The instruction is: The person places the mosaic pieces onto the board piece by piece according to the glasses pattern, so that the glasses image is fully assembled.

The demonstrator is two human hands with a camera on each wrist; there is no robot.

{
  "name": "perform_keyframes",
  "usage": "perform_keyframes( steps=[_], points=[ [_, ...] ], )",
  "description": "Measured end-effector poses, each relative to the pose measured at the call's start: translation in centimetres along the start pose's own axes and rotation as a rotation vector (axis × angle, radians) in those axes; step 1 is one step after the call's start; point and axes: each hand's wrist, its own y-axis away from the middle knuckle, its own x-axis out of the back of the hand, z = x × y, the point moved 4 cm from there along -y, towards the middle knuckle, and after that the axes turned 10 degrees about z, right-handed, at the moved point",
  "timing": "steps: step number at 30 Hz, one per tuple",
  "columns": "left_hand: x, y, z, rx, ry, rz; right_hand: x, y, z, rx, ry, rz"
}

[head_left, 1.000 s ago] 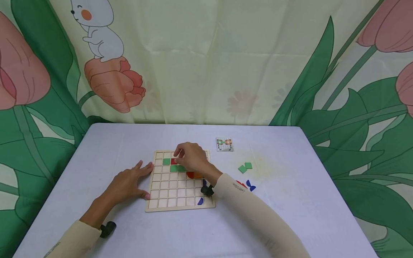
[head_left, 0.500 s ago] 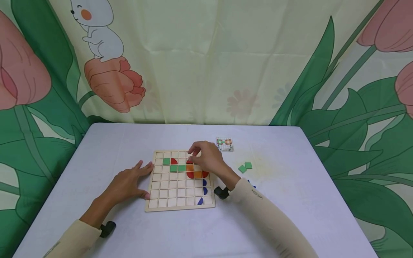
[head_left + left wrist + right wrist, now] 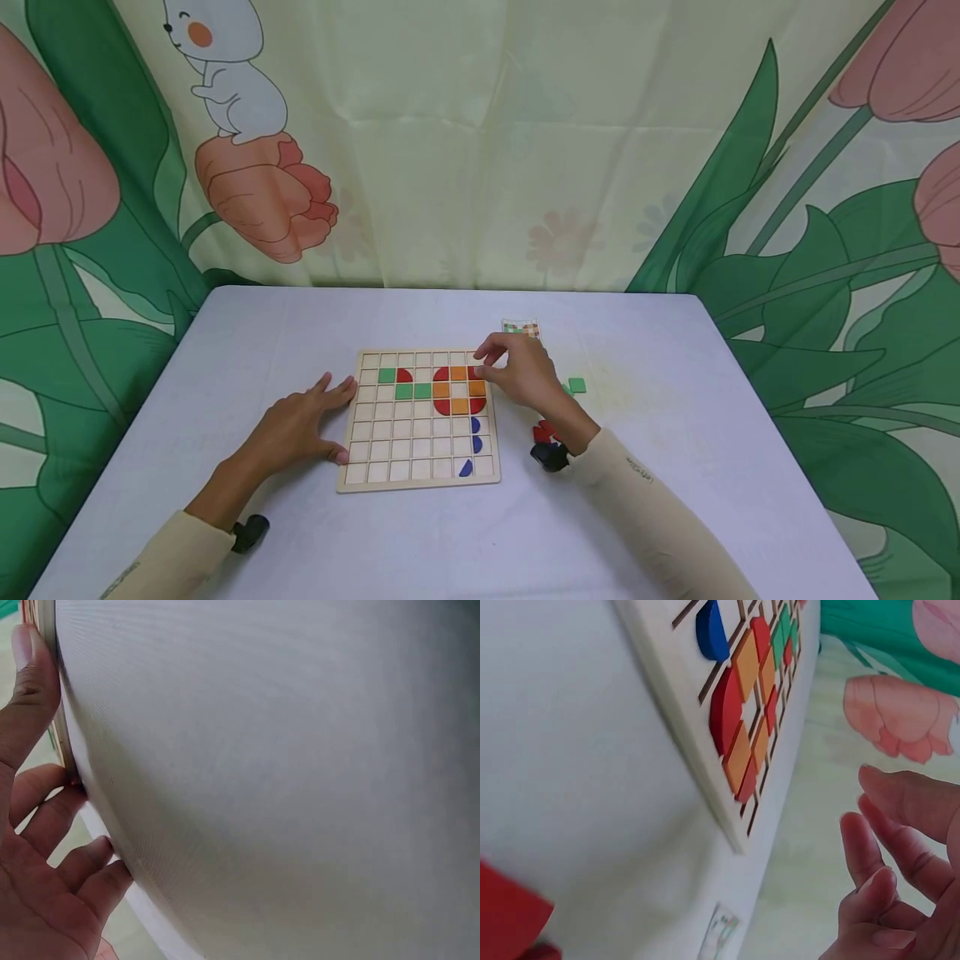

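A gridded wooden board (image 3: 382, 451) bearing square and rounded tiles (image 3: 423, 391) lies on a white-clothed table (image 3: 637, 517). The left hand (image 3: 296, 425), fingers spread, touches the board's edge; the right hand (image 3: 522, 372), released, hovers by its far right corner. Behind hangs a creased, tulip-print curtain (image 3: 450, 167).

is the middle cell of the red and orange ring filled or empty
Empty: the middle cell shows only its pale floor, with orange pieces on its four sides.
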Motion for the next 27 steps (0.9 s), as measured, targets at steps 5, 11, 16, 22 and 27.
perform_keyframes(
  steps=[5,11,16,22,27],
  points=[
    [0.0,0.0,-0.1,0.003,0.003,0.000,1.1,0.4,1.1,-0.027,0.013,0.028],
    [-0.1,0.0,-0.2,-0.003,0.007,0.006,2.2,0.8,2.7,-0.043,0.012,0.057],
    [0.0,0.0,-0.1,-0.004,0.009,0.006,3.1,1.2,4.2,-0.041,0.012,0.056],
    [0.0,0.0,0.0,0.000,0.008,0.002,3.9,1.4,5.7,-0.072,0.032,0.056],
    [0.0,-0.1,0.0,-0.004,0.000,0.005,4.6,1.5,6.7,-0.079,0.037,0.066]
  ],
)
